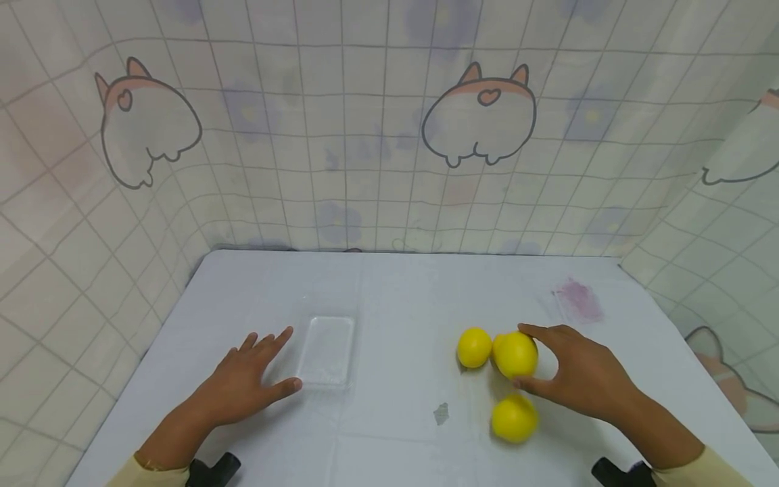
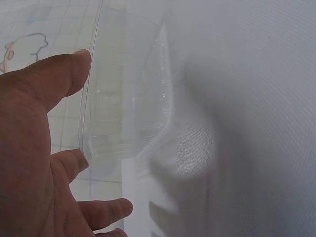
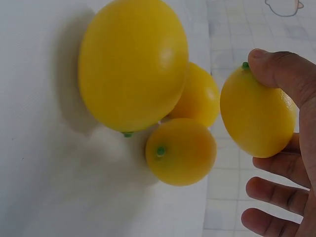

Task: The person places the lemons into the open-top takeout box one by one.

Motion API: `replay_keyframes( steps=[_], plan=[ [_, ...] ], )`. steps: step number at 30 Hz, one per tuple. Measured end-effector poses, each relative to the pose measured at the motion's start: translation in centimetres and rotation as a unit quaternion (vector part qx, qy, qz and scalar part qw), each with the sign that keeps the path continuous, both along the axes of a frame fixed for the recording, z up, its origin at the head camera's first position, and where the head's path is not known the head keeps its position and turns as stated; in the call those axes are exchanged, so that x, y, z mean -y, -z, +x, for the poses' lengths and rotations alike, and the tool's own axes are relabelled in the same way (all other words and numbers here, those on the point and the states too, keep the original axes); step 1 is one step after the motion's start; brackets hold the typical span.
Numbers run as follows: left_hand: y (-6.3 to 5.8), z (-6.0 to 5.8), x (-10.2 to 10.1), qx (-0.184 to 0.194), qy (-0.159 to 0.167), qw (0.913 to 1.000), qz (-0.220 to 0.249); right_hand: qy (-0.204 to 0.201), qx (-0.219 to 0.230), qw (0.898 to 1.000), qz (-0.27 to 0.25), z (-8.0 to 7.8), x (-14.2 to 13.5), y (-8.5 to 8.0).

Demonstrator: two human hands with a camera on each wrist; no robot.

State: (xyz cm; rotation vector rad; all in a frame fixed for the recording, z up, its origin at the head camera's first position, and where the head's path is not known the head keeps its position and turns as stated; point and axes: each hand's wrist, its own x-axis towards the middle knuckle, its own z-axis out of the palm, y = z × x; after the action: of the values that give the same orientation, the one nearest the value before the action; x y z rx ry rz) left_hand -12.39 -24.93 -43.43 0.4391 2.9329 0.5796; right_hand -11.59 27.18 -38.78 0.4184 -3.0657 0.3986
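My right hand [image 1: 584, 368] pinches a yellow lemon [image 3: 256, 113] between thumb and fingers, the thumb near its green stem tip. In the right wrist view this lemon is lifted off the table. Around it lie three more lemons: one [image 1: 474, 348] to the left, one [image 1: 514, 419] nearer me, and one [image 1: 498, 343] partly hidden behind the held lemon. My left hand [image 1: 240, 385] is spread with its fingers extended at the left side of a clear plastic container [image 1: 328, 352]. In the left wrist view its thumb and index fingertips overlap the container's rim [image 2: 84, 113]; contact is hard to judge.
Both hands are over a white-covered table [image 1: 402, 304]. A pinkish stain [image 1: 579, 299] marks its far right, and a small grey patch [image 1: 441, 413] lies near the middle front. A checked curtain [image 1: 365, 135] with cartoon animals hangs behind and at both sides.
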Motion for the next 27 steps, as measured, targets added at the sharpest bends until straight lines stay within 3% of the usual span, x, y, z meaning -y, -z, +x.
replay_keyframes(
  steps=[27],
  plan=[
    [0.4,-0.1,0.3,-0.009,0.004,1.0000,0.000,-0.036,-0.032,0.999,-0.022,-1.7,2.4,-0.2]
  ],
)
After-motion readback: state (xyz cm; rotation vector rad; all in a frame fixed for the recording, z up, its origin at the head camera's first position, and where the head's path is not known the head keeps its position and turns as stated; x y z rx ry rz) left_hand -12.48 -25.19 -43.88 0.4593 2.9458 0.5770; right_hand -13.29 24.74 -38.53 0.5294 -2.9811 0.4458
